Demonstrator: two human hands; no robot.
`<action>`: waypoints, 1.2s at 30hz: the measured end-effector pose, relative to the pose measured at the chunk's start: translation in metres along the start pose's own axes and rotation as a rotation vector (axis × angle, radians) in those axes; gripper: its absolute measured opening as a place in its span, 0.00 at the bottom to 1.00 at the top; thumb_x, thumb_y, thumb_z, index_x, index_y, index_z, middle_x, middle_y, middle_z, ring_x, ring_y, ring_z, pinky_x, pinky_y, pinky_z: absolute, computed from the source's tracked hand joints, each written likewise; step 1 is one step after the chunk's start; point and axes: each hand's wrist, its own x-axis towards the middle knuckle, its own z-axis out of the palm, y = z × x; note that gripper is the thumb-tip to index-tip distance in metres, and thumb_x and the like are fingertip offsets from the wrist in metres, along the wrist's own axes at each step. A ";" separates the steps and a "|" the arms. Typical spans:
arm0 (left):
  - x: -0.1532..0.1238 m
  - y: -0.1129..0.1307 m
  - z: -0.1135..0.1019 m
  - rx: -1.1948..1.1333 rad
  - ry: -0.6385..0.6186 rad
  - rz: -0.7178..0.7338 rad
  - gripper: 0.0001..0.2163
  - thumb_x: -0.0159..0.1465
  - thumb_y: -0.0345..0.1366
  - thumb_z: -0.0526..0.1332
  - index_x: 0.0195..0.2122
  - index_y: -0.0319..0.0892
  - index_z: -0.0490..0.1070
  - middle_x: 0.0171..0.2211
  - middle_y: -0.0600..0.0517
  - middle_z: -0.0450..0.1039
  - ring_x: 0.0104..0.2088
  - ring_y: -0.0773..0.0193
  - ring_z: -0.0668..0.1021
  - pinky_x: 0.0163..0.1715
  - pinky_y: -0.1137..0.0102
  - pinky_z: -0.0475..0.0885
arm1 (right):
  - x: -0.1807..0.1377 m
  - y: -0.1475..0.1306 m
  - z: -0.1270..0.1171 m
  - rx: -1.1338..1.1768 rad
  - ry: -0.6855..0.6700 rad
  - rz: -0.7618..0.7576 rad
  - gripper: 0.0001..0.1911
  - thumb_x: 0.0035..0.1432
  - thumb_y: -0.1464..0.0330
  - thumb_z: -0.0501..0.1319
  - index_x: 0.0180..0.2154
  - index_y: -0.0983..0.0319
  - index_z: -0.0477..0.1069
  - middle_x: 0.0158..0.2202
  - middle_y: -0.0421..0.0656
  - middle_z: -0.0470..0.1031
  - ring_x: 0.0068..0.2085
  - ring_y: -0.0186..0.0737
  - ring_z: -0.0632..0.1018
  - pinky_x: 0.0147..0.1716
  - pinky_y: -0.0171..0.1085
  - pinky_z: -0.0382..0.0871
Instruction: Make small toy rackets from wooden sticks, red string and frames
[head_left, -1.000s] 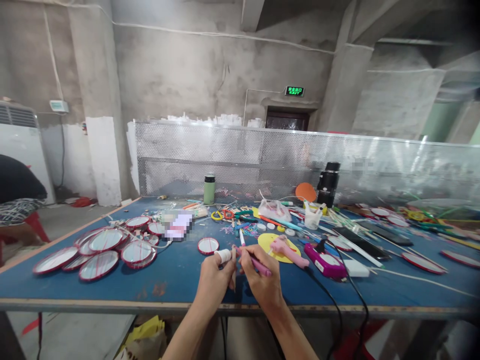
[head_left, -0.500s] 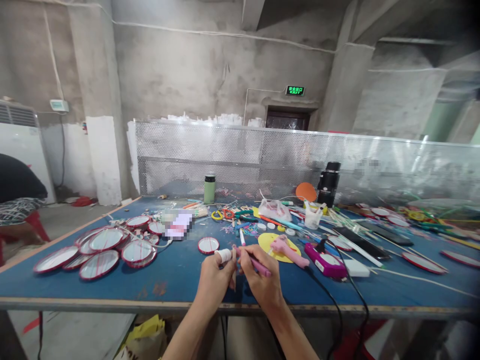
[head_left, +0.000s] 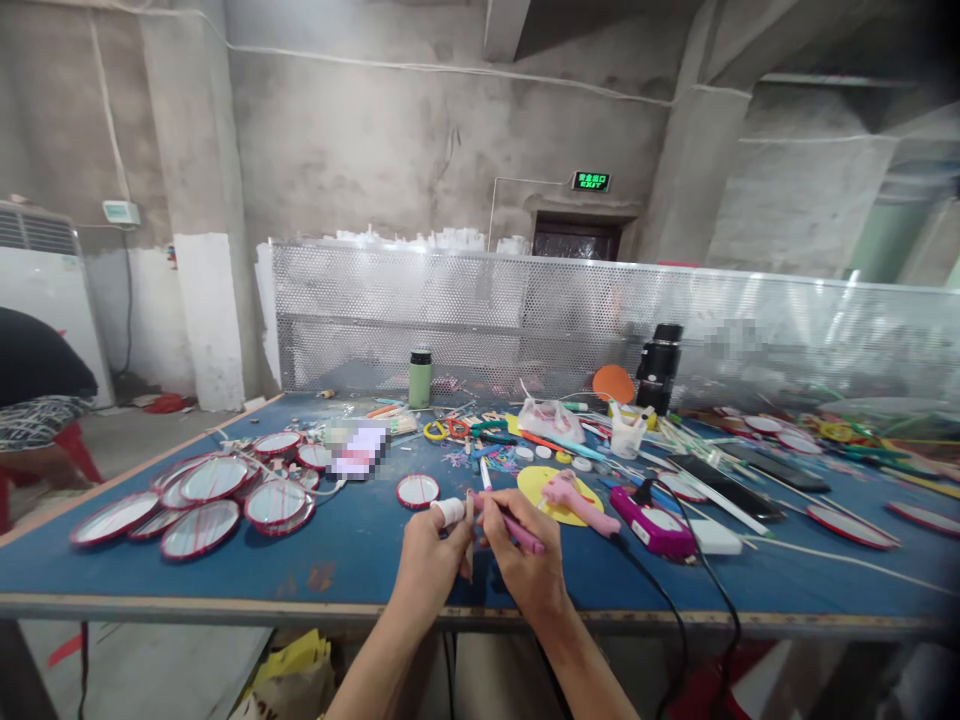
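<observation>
Both of my hands meet over the near edge of the blue table (head_left: 352, 560). My left hand (head_left: 429, 556) is closed round a small white cylinder (head_left: 450, 511), whose end sticks up past my thumb, together with a thin pale stick. My right hand (head_left: 525, 560) is closed on a pink pen-like stick (head_left: 517, 530), its tip close to the white cylinder. A pink glue gun (head_left: 579, 503) lies on a yellow disc (head_left: 553, 492) just beyond my right hand. A small round red-rimmed mirror (head_left: 417, 490) lies just ahead of my left hand.
Several red-rimmed round mirrors (head_left: 214, 478) crowd the table's left part. A magenta device (head_left: 651, 528) with black cables lies at right. Farther back stand a green bottle (head_left: 420, 378), a black flask (head_left: 658, 367), scissors and coloured sticks. A perforated metal screen (head_left: 525, 310) backs the table. A person sits far left.
</observation>
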 end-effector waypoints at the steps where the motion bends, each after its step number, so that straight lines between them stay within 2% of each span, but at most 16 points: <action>1: 0.000 0.000 0.000 0.000 0.001 -0.001 0.21 0.63 0.52 0.57 0.23 0.40 0.68 0.12 0.57 0.63 0.14 0.69 0.68 0.16 0.76 0.60 | 0.000 0.000 0.000 0.000 0.007 0.006 0.09 0.64 0.68 0.56 0.34 0.61 0.74 0.28 0.41 0.76 0.26 0.34 0.78 0.26 0.30 0.73; 18: 0.000 -0.003 0.000 0.020 -0.010 -0.003 0.20 0.64 0.52 0.56 0.24 0.41 0.69 0.12 0.58 0.63 0.14 0.69 0.68 0.16 0.76 0.60 | 0.000 0.002 0.001 -0.014 0.021 -0.001 0.09 0.65 0.67 0.56 0.34 0.61 0.73 0.28 0.41 0.77 0.26 0.35 0.78 0.25 0.30 0.74; 25: -0.001 0.001 0.000 -0.003 -0.011 0.002 0.21 0.64 0.53 0.56 0.21 0.41 0.67 0.11 0.57 0.63 0.14 0.69 0.68 0.17 0.76 0.60 | 0.001 0.000 0.000 -0.020 -0.003 -0.005 0.10 0.65 0.68 0.56 0.34 0.61 0.74 0.28 0.41 0.77 0.26 0.35 0.79 0.26 0.30 0.74; 31: 0.002 -0.002 0.003 -0.062 0.002 -0.045 0.21 0.61 0.54 0.58 0.25 0.39 0.71 0.12 0.57 0.64 0.13 0.68 0.68 0.14 0.75 0.60 | 0.002 0.001 -0.001 -0.070 0.037 -0.071 0.09 0.64 0.68 0.56 0.33 0.61 0.73 0.26 0.40 0.76 0.25 0.35 0.78 0.25 0.30 0.72; 36: 0.004 -0.003 0.004 -0.037 0.025 -0.019 0.22 0.61 0.54 0.58 0.27 0.37 0.74 0.12 0.56 0.64 0.13 0.68 0.67 0.14 0.75 0.60 | 0.002 0.005 -0.001 -0.081 0.035 -0.101 0.08 0.64 0.68 0.56 0.33 0.60 0.72 0.26 0.39 0.76 0.23 0.34 0.77 0.23 0.29 0.71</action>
